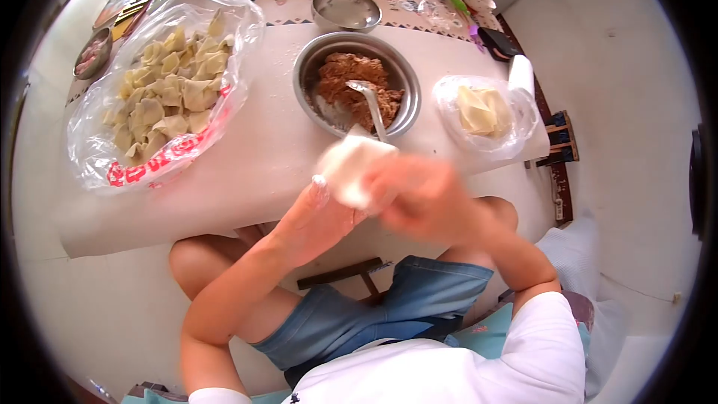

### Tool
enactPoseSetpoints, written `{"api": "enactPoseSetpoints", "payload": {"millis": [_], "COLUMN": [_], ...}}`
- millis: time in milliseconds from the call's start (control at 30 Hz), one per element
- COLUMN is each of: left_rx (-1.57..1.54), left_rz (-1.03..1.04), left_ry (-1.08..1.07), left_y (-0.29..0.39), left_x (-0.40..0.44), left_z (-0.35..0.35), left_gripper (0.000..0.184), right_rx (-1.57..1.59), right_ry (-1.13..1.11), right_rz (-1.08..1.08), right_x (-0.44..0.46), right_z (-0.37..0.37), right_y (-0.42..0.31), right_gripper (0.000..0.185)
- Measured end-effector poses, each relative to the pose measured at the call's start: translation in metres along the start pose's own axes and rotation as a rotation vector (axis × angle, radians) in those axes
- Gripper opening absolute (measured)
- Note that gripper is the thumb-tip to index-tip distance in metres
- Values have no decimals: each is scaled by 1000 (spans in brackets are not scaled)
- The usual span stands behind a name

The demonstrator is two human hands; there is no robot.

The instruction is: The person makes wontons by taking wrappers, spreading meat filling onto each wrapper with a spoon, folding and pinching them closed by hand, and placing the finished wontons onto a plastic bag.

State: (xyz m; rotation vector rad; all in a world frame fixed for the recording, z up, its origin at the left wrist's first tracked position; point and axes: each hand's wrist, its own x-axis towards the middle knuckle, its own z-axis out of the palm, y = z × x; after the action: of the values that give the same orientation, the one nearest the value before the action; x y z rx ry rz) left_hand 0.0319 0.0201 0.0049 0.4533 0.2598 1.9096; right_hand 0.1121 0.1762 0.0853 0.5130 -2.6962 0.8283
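Note:
A pale wonton wrapper [351, 168] lies across the fingers of my left hand [310, 221], thumb up at its edge, in front of the metal bowl. My right hand [419, 198], blurred by motion, has its curled fingers on the wrapper's right side. Whether filling sits inside the wrapper is hidden. Just beyond my hands, the steel bowl [301, 93] holds brown minced filling [351, 71], with a metal spoon [370, 101] leaning in it. To the right, a stack of square wrappers [482, 111] rests on a clear plastic bag [517, 131].
On the left, a large clear bag [243, 22] carries many folded wontons [176, 93]. A smaller metal bowl [345, 9] stands behind the filling bowl. Another bowl [93, 54] sits at far left. The table's front edge [172, 236] runs above my knees.

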Motion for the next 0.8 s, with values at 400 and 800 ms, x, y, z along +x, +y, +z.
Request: {"api": "enactPoseSetpoints", "payload": {"millis": [400,800], "left_rx": [16,57], "left_rz": [-108,-210], "left_ry": [125,277], "left_y": [17,25], "left_x": [-7,-13], "left_z": [15,11], "left_gripper": [78,85], "right_rx": [-182,265], "right_ry": [42,-45], "right_rz": [-239,371], "right_x": [5,39], "right_z": [28,2], "right_y": [-6,4], "right_gripper": [16,10]}}
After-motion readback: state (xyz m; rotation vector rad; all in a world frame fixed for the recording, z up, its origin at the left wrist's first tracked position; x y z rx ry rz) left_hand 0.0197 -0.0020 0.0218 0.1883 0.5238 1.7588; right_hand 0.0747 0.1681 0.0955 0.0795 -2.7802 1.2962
